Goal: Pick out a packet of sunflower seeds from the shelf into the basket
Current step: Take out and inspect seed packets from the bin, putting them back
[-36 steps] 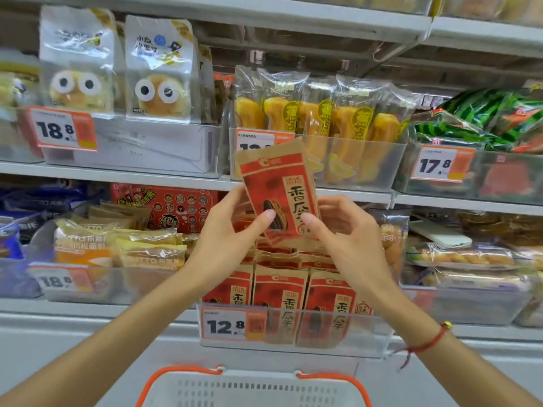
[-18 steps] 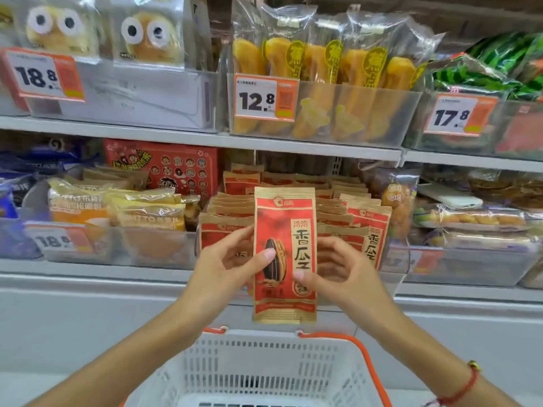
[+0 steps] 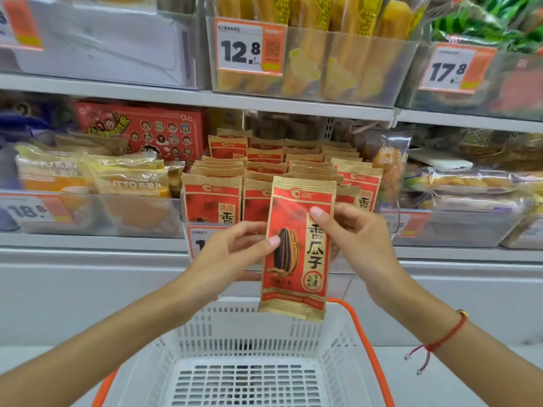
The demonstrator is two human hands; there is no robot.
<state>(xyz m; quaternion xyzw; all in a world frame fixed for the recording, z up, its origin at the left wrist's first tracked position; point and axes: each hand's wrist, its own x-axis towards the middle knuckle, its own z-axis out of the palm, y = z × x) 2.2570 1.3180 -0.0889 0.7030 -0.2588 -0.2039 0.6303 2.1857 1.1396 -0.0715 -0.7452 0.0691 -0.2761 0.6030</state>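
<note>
Sunflower seed packet (image 3: 298, 248) hangs upright above the basket's (image 3: 346, 342) far rim; left hand (image 3: 232, 254) and right hand (image 3: 358, 239) pinch its 2 sides.

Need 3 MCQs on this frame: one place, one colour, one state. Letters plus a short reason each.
1. The red and tan sunflower seed packet is:
A) over the basket's far rim
B) on the basket floor
C) in its shelf bin

2. The white plastic basket has a rim and handle that are:
A) blue
B) orange
C) green

3. The packet is held by:
A) left hand only
B) right hand only
C) both hands

Answers: 1 A, its bottom edge hangs above the rim. 2 B, orange shows along the edges. 3 C, left hand and right hand both pinch it.
</note>
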